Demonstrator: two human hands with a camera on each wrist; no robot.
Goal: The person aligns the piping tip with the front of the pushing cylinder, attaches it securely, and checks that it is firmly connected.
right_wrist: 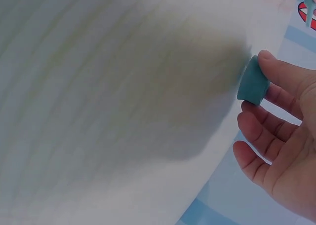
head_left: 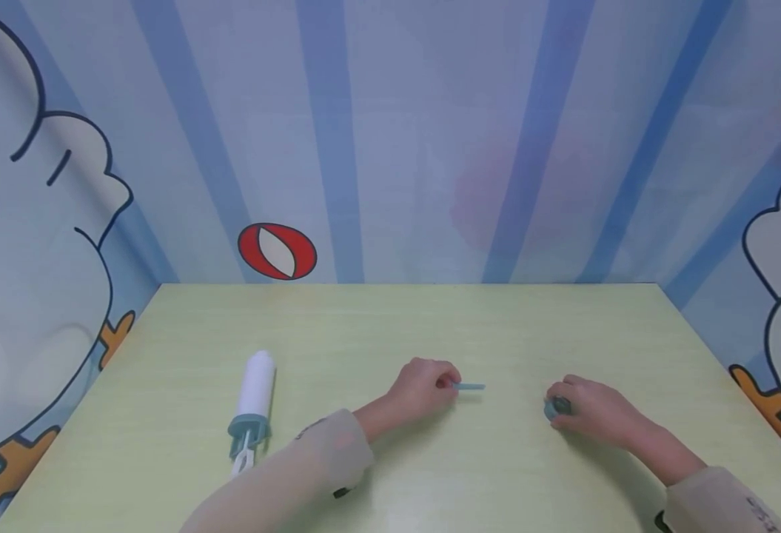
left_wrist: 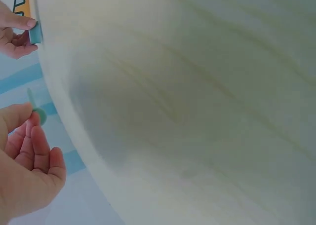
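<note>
My left hand (head_left: 423,389) pinches a small teal piece (head_left: 471,386) between thumb and forefinger over the middle of the table. In the left wrist view the piece shows a rounded end (left_wrist: 41,117) and a thin stem standing out past the fingertips. Farther right, my right hand (head_left: 593,411) grips a short teal cap-like part (right_wrist: 254,82) by its edges, thumb on one side and fingers on the other. A gap separates the two hands. On the left lies a white tube (head_left: 255,385) with a teal collar (head_left: 249,426) and a white plunger-like handle (head_left: 243,460).
The pale yellow table (head_left: 390,318) ends at the back against a blue striped backdrop (head_left: 417,148) printed with cartoon figures. My left sleeve (head_left: 297,474) passes close to the handle end of the tube.
</note>
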